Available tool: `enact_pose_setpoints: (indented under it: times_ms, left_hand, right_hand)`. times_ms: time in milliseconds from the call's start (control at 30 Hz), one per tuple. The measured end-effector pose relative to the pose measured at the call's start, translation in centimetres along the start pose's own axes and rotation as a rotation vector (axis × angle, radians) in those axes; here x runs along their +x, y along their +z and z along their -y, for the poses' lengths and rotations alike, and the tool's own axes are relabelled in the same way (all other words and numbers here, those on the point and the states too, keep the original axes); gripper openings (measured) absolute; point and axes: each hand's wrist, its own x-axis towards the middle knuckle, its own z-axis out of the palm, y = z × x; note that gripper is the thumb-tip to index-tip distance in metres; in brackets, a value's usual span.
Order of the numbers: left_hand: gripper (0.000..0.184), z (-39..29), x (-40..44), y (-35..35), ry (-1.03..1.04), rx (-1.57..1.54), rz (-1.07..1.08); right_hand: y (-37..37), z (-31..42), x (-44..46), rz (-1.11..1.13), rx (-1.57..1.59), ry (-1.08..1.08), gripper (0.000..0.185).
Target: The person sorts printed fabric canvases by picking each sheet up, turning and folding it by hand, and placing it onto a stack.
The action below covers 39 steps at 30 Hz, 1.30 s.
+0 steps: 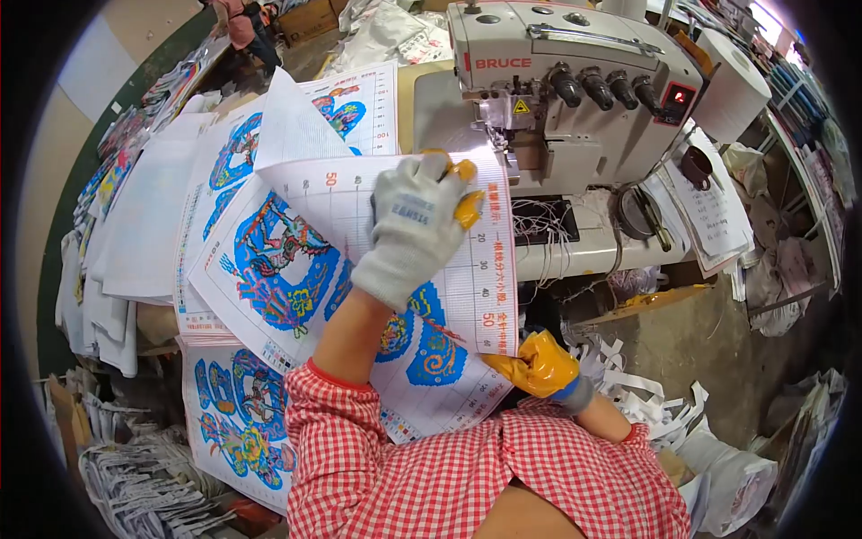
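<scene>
- Printed sheet (341, 202) is lying over blue-patterned sheets (278, 269), its top right corner reaching just beside the sewing machine (530, 45).
- Left hand (413, 229), in a pale glove with yellow fingertips, is resting on the sheet with bent fingers; I cannot tell whether they are pinching it.
- Right hand (539, 364), in a yellow-coated glove, is gripping the sheet's lower right corner.
- White threads (552, 225) are lying tangled on the surface (575, 261).
- The machine, marked BRUCE, is showing a red display (676, 102).
- Brown cup (696, 168) is sitting on handwritten papers (718, 216).
</scene>
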Motion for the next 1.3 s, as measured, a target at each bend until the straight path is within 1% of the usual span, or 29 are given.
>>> enact_pose_setpoints:
  times_ms: [100,133,200,233,267,333,367,400,433,467,533,567,600,667,700,733,800,833,900,933,1000,1067,1100,1133,1167,1200,1233,1267,1300]
  left_hand:
    - [0.021,0.0,0.6,0.3,0.0,0.004,0.011]
    - [0.021,0.0,0.8,0.3,-0.006,0.02,0.016]
    - [0.021,0.4,0.7,0.4,0.005,0.015,0.0]
    - [0.021,0.5,0.5,0.6,0.016,0.005,-0.014]
    - [0.021,0.7,-0.2,0.7,0.016,0.007,-0.012]
    - [0.025,1.2,-2.7,0.8,0.21,-0.144,-0.171]
    - [0.027,1.3,-4.8,0.6,0.276,-0.162,-0.198]
    - [0.03,1.8,-8.2,0.9,0.21,-0.199,-0.108]
    - [0.034,2.1,-11.6,0.6,0.142,-0.233,-0.015]
    - [0.041,2.0,-14.2,-0.7,0.03,-0.205,0.062]
    - [0.058,2.1,-19.7,-3.1,-0.154,-0.111,0.224]
    - [0.068,2.4,-22.1,-4.2,-0.218,-0.043,0.31]
    - [0.068,2.4,-23.2,-5.4,-0.22,-0.041,0.319]
    - [0.075,2.5,-24.4,-7.8,-0.343,0.316,0.622]
    - [0.074,3.8,-24.8,-7.8,-0.381,0.415,0.611]
    - [0.073,5.5,-25.3,-7.5,-0.418,0.511,0.599]
    - [0.068,9.4,-26.7,-7.3,-0.411,0.633,0.326]
    - [0.068,11.2,-27.9,-7.4,-0.415,0.625,0.32]
    - [0.056,13.6,-29.6,-7.3,-0.315,0.663,0.341]
    - [0.056,13.1,-30.2,-7.0,-0.32,0.66,0.337]
    - [0.044,11.1,-32.5,-6.6,-0.201,0.457,0.105]
    - [0.039,7.0,-33.3,-8.0,-0.304,0.497,0.068]
    - [0.038,5.4,-34.6,-8.8,-0.368,0.513,0.106]
    - [0.038,4.0,-35.7,-9.6,-0.429,0.529,0.143]
    - [0.038,2.5,-36.3,-10.2,-0.43,0.53,0.146]
    - [0.038,1.2,-36.3,-10.3,-0.492,0.518,0.137]
    - [0.037,0.5,-36.2,-10.6,-0.553,0.505,0.124]
    - [0.037,0.2,-35.9,-10.7,-0.55,0.505,0.125]
    - [0.036,-0.1,-35.7,-10.6,-0.562,0.497,0.091]
  right_hand:
    - [0.3,-1.1,-0.6,-0.052,-0.109,-0.023,0.018]
    - [0.3,-1.5,-0.8,-0.03,0.0,0.062,0.018]
    - [0.5,-2.2,-0.3,-0.004,0.114,0.141,0.019]
    - [0.6,-2.7,0.8,-0.058,0.174,0.109,0.01]
    - [0.0,-2.3,1.9,-0.049,0.255,0.143,0.009]
    - [-1.2,-1.6,4.0,-0.041,0.415,0.214,0.013]
    - [-1.2,-1.4,4.4,-0.099,0.477,0.249,0.014]
    - [-1.1,-1.4,4.8,-0.158,0.542,0.282,0.015]
    - [-1.0,-2.0,5.0,-0.086,0.406,0.163,0.017]
    - [0.3,-2.9,4.8,-0.089,0.413,0.16,0.017]
    - [3.7,-4.1,3.5,0.023,0.567,0.246,0.017]
    - [4.5,-2.7,3.6,0.038,0.867,0.547,0.02]
    - [4.9,-2.0,3.8,0.04,0.875,0.552,0.02]
    - [5.5,-1.1,4.1,0.039,0.92,0.568,0.028]
    - [6.2,-1.6,4.2,0.003,1.029,0.54,0.035]
    - [6.3,-2.0,4.2,-0.002,1.031,0.544,0.035]
    - [5.9,-2.6,4.0,0.072,0.977,0.559,0.035]
    - [5.6,-2.8,3.7,0.073,0.956,0.59,0.034]
    - [4.4,-3.1,2.7,0.106,0.905,0.59,0.034]
    - [3.8,-3.6,2.1,0.135,0.869,0.588,0.034]
    - [2.0,-3.1,1.6,0.158,0.854,0.647,0.033]
    - [1.9,-3.1,1.0,0.228,0.621,0.442,0.031]
    - [1.5,-2.5,1.0,0.264,0.55,0.389,0.03]
    - [0.9,-1.8,1.3,0.267,0.554,0.391,0.03]
    - [0.0,-1.0,1.7,0.36,0.561,0.364,0.035]
    - [-0.9,-0.5,2.2,0.45,0.571,0.337,0.043]
    - [-2.0,0.7,2.9,0.491,0.727,0.46,0.044]
    - [-1.8,0.7,2.8,0.489,0.728,0.461,0.044]
    - [-1.6,0.5,2.3,0.388,0.832,0.446,0.043]
